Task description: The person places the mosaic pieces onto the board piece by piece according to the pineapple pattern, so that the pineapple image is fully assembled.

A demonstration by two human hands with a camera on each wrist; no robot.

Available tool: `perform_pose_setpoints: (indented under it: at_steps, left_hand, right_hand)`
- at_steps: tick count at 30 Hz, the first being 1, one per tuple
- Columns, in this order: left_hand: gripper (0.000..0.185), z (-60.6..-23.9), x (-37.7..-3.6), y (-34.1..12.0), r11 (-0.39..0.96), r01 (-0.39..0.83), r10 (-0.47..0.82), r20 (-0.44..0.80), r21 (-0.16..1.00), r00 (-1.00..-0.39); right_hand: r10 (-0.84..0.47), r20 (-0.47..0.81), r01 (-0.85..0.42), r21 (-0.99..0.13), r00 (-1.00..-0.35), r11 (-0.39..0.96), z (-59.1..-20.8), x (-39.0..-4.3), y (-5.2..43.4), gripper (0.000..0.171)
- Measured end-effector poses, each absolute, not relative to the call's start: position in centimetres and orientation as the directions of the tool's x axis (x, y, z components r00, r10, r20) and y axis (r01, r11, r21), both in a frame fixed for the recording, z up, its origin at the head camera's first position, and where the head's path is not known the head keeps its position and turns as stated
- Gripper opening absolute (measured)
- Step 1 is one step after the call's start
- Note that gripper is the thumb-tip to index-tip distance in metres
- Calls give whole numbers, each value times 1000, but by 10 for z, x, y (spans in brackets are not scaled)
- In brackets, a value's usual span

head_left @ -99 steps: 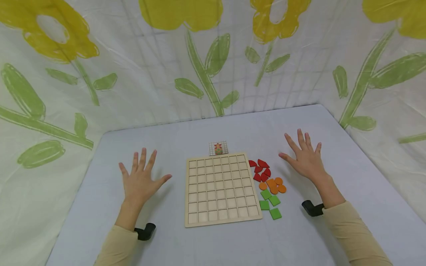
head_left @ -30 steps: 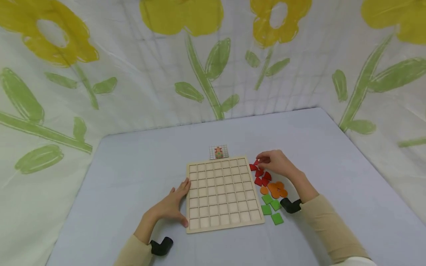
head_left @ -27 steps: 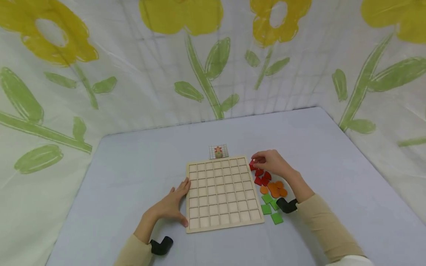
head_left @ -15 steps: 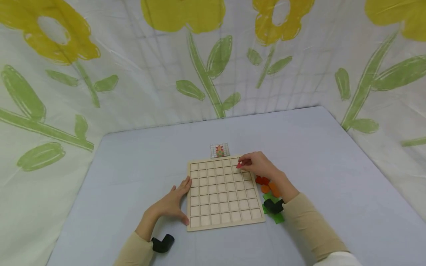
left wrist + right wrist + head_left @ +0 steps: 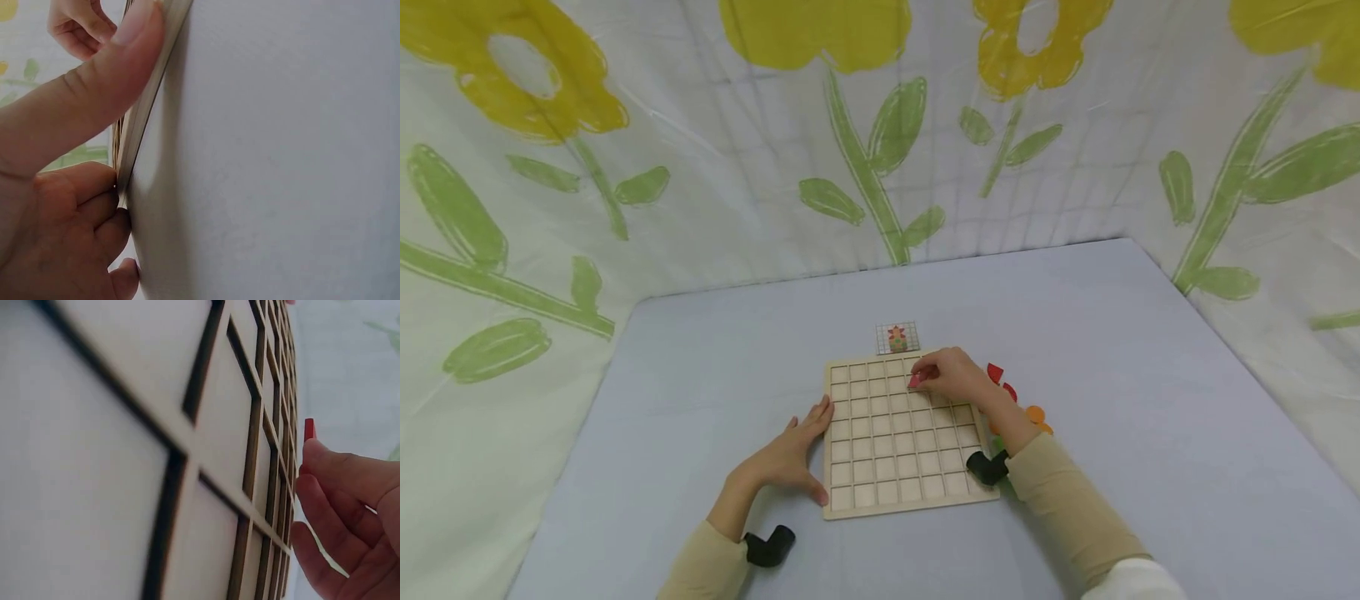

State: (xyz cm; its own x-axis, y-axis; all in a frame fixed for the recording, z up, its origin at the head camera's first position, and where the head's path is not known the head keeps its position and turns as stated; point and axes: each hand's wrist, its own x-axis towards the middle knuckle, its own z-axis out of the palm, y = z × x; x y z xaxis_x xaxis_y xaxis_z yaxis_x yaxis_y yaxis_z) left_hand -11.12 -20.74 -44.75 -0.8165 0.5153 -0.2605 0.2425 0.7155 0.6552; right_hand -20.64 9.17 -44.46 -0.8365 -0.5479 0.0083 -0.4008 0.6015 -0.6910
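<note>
A square wooden grid board [image 5: 910, 509] lies flat on the table, its many shallow cells bare where I can see them. My left hand [image 5: 790, 457] rests against the board's left side, thumb at the near corner and fingertips farther up; the left wrist view shows the thumb on the board's edge [image 5: 139, 125]. Over the far part of the grid, my right hand [image 5: 957, 375] pinches a small flat red tile [image 5: 914, 381] between thumb and fingers. In the right wrist view the tile [image 5: 309, 429] stands out beyond the fingertips, just above the board.
Behind the board lies a small gridded picture card [image 5: 898, 337]. At its right side are loose red pieces [image 5: 995, 372], orange pieces [image 5: 1036, 413] and green squares [image 5: 997, 442], partly hidden by my right arm. A flowered curtain [image 5: 737, 208] stands behind the table.
Both hands have come from spread beside the board. The left now touches its left edge; the right has picked a red tile from the pile and carried it left over the grid.
</note>
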Motion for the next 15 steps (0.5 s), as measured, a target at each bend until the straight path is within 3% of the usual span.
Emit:
perform_pose_setpoints:
  at_steps: [15]
  left_hand:
    - [131, -448, -112, -207, 722, 240, 513, -269, 649, -815]
  right_hand:
    - [-564, -18, -423, -642, -826, 640, -448, -212, 66, 18]
